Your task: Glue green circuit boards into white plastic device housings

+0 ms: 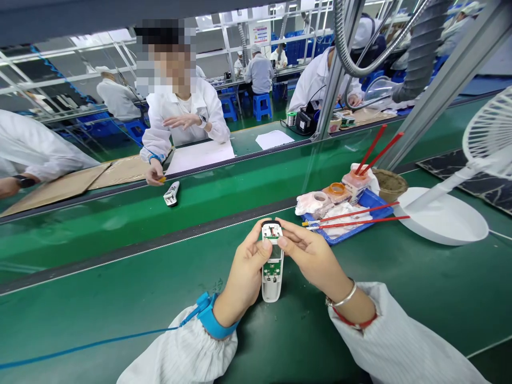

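Observation:
Between my two hands is a white handheld device housing (272,290), its long side pointing away from me. Inside it show a green circuit board (272,268) and a grey screen-like panel; the far end has a black rim. My left hand (248,264) grips the housing's left side, thumb pressed on the inner parts near the top. From the right, my right hand (310,250) holds the upper end, its thumb also on the inside edge. The housing is over the green bench; whether it touches the surface I cannot tell.
A blue tray (376,200) with orange-lidded bottles, cloths and red brushes stands right of my hands. Beyond it is a white fan (444,210). Another white device part (172,194) lies on the green conveyor (224,205). A co-worker (186,120) sits opposite. A blue wrist cord (100,341) trails left.

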Motion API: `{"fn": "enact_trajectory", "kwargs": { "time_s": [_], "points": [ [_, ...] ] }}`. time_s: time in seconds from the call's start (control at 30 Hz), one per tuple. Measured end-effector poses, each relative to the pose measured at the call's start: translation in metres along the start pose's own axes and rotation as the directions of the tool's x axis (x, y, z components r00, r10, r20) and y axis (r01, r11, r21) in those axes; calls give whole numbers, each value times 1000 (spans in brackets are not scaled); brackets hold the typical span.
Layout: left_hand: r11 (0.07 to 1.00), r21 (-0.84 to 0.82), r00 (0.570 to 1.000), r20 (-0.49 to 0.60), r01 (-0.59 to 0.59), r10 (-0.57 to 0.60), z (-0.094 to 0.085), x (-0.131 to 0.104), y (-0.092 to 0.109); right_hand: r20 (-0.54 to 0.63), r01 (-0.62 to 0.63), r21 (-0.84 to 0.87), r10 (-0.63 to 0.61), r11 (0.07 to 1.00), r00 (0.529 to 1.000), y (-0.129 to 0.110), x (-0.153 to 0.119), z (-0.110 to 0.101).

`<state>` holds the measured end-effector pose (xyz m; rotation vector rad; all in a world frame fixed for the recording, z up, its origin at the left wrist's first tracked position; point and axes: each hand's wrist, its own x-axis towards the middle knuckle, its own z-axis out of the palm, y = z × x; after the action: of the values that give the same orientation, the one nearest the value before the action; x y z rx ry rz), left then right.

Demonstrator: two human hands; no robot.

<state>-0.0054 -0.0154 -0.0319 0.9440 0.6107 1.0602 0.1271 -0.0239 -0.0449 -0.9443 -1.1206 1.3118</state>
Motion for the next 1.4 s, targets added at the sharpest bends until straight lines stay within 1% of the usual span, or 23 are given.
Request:
{"fn": "enact_trajectory", "kwargs": {
  "time_s": [0.1,0.2,0.33,0.43,0.5,0.57,0.63,0.7,0.8,0.87,1.0,1.17,1.3,1.4],
  "points": [
    [1000,26,1000,-21,14,-13,1,0,0,1,-21,15,21,1000,1000,-2,1,-2],
    [994,110,998,-59,25,-18,1,0,0,-3,-51,-9,51,999,999,-5,0,-4],
    [974,225,994,-102,-2,26,-2,0,-1,24,-35,-55,36,998,999,-9,-4,-3],
    [967,253,990,-134,-12,47,-4,-1,-2,46,-22,-36,23,999,999,-10,-5,-1],
    [966,258,990,-136,1,36,-4,-1,-2,20,-24,-30,24,999,999,-8,-4,0],
    [969,245,991,-131,21,12,-2,0,-2,-9,-39,-23,38,999,999,-5,-3,0],
    [981,192,990,-139,43,-16,0,1,0,-2,-61,11,61,998,998,-1,-1,-2],
    [992,112,985,-166,62,-42,3,3,2,74,-88,54,84,995,994,4,-1,-3],
    [996,22,975,-207,83,-77,5,5,5,217,-115,69,98,991,971,9,-3,-2],
    [996,3,974,-212,85,-82,6,4,5,243,-112,51,96,992,965,12,-5,1],
    [998,31,978,-203,61,-54,4,3,-1,208,-71,21,65,997,976,15,-7,7],
    [996,91,985,-171,14,2,1,1,-10,176,-41,15,38,999,984,16,-7,10],
    [990,144,987,-161,0,24,0,1,-11,135,2,-44,4,999,991,18,-8,14],
    [990,139,982,-187,-10,36,1,2,-10,98,57,-106,-47,993,994,21,-7,16]
  ]
}}
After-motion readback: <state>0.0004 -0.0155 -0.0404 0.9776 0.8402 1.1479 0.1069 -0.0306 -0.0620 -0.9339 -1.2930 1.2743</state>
